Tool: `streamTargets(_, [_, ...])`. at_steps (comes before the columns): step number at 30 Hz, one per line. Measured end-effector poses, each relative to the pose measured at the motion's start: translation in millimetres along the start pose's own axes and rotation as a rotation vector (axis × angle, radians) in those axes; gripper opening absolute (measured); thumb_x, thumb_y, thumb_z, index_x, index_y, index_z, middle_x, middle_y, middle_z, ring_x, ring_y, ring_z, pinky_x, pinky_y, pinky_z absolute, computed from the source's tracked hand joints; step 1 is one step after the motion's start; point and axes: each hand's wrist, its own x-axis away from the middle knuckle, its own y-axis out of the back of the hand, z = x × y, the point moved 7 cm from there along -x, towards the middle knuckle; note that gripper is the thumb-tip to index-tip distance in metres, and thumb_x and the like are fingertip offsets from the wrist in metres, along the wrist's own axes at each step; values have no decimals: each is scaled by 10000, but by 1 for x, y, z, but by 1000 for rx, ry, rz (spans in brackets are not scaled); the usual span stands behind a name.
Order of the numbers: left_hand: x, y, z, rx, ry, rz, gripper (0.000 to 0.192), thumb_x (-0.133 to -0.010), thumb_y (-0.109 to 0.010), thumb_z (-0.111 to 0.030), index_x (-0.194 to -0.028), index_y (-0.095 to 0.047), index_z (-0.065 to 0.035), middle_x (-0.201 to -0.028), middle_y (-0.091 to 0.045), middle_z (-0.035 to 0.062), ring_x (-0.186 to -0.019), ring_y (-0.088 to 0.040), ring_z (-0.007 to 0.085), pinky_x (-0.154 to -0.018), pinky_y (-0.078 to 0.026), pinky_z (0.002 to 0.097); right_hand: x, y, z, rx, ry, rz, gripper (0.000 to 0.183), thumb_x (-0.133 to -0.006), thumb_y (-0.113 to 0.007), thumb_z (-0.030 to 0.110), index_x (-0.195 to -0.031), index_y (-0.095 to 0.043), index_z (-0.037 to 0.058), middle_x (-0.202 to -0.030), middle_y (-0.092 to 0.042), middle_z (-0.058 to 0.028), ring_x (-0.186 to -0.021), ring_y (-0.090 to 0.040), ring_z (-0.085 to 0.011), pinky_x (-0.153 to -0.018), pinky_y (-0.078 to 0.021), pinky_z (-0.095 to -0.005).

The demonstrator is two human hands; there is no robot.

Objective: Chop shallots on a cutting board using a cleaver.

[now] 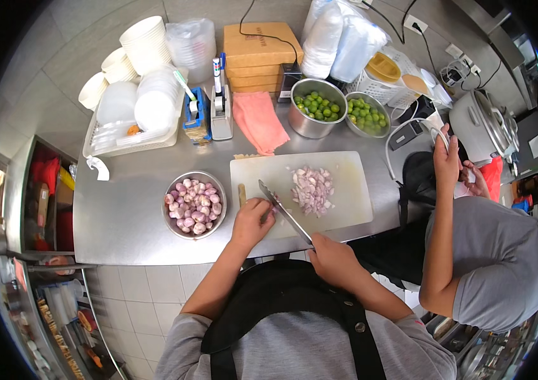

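My right hand is closed around the handle of a kitchen knife. Its blade slants up and left across a white cutting board. My left hand rests on the board's left part, fingers curled close beside the blade. Whether those fingers pinch a piece of shallot is hidden. A heap of chopped shallots lies right of the knife, with a few bits by the blade. To the left of the board stands a metal bowl of whole peeled shallots.
Behind the board are a pink cloth, a tape dispenser, and a metal pot and bowl of green citrus. A basket of plastic containers stands back left. At right, a co-worker's hand holds a white object; a black bag lies close by.
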Motion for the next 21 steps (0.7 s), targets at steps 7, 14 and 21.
streamTargets(7, [0, 1, 0, -17, -14, -2, 170, -706, -667, -38, -859, -593, -33, -848, -589, 115, -786, -593, 312, -699, -498, 393, 11, -9, -4, 31, -8, 21, 182, -875, -531, 147, -935, -450, -4, -845, -598, -223, -738, -589, -432, -646, -463, -510])
streamTargets(14, [-3, -1, -2, -6, -1, 9, 167, -713, -671, -45, -863, -600, -36, -846, -594, 112, -798, -599, 310, -694, -503, 392, -32, -29, -12, -74, -33, -17, 189, -889, -512, 165, -944, -449, -5, -878, -588, -243, -815, -576, -448, -704, -445, -528])
streamTargets(21, [1, 1, 1, -8, 2, -9, 161, -715, -670, -44, -857, -593, -31, -843, -599, 106, -796, -600, 306, -693, -504, 391, 9, 2, 1, 22, -24, 65, 208, -890, -528, 179, -965, -450, 2, -885, -598, -224, -790, -587, -438, -676, -459, -512])
